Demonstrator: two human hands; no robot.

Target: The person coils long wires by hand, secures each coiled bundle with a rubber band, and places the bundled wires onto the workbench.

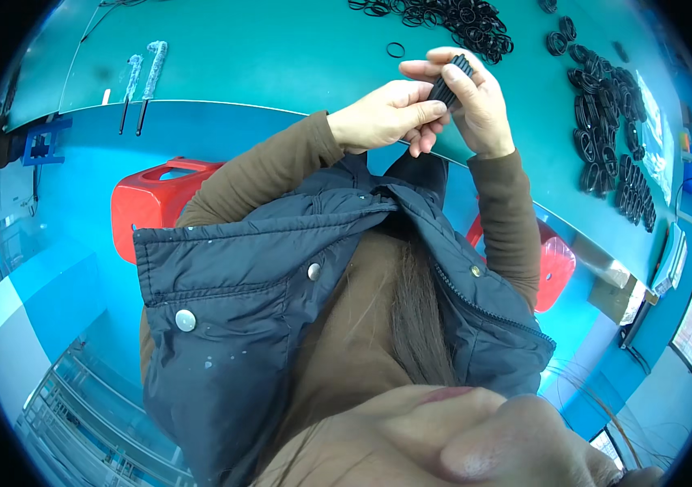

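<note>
Over the near edge of the green table [281, 65], both hands meet around a short stack of thin black rings [442, 92], pressed together side by side. My right hand [482, 109] is closed on the stack, its thumb across the side and its fingers behind. My left hand [382, 118] pinches the lower end with thumb and fingers. One loose black ring [395, 57] lies on the table just beyond my hands. Farther back is a heap of similar loose rings [480, 28].
Several bundled black ring stacks [597, 114] spread along the table's right side. Two black-handled tools with pale wrapped ends [154, 69] lie at the left edge. Red stools [137, 207] stand below the table on both sides; a cardboard box [615, 299] sits at right.
</note>
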